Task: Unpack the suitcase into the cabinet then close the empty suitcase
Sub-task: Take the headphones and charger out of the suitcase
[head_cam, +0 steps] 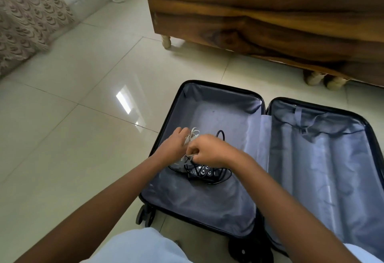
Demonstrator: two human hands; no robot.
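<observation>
The left hand [173, 147] grips a white cord [194, 132]. The right hand [209, 152], right beside it, pinches the same cord. Just under both hands lies a black plug strip [202, 173]. The suitcase [220, 113] lies open on the floor [72, 138] around them.

My right hand [209, 150] covers part of the black power strip [202, 173]; my left hand [173, 146] hides much of the white cable [194, 132]. Suitcase [220, 87] right half runs off the edge. Strip markings unreadable.

Suitcase [218, 113] open flat; blk power strip [202, 173], cords [194, 132] inside.
</observation>
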